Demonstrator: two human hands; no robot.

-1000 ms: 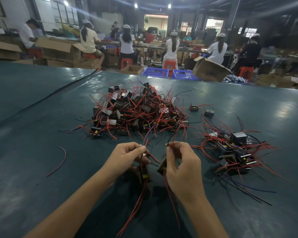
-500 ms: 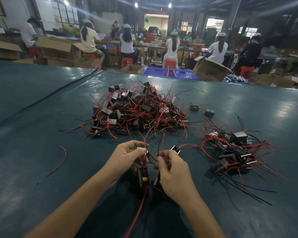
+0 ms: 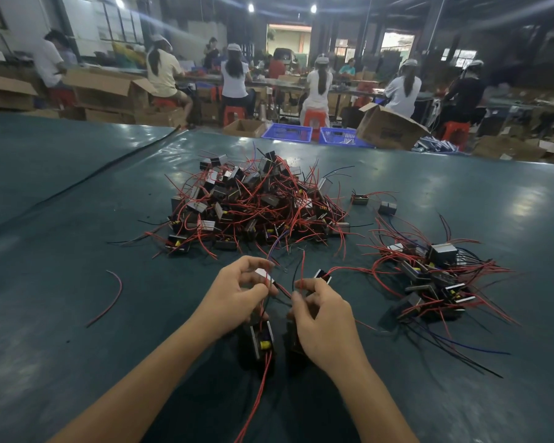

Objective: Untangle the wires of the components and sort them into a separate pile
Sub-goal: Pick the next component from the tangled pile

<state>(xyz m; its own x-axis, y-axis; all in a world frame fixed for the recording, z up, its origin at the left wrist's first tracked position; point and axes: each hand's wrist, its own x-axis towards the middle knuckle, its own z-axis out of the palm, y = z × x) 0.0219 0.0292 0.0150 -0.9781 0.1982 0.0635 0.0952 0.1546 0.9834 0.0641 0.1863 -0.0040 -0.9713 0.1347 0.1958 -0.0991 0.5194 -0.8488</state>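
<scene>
Now: both hands low over the table (image 3: 61, 282), close together, just in front of the tangled pile (image 3: 256, 206).
Left hand (image 3: 237, 294): thumb and fingers pinch the white-topped component (image 3: 264, 275); the hanging component (image 3: 263, 342) dangles below.
Right hand (image 3: 325, 321): fingers curled, pinching thin wires (image 3: 302, 266); small component (image 3: 322, 275) at its fingertips, grip there unclear.
Sorted pile (image 3: 429, 279): right of the hands, apart from the tangled pile.
Loose red wire (image 3: 111, 297): alone, far left.
</scene>
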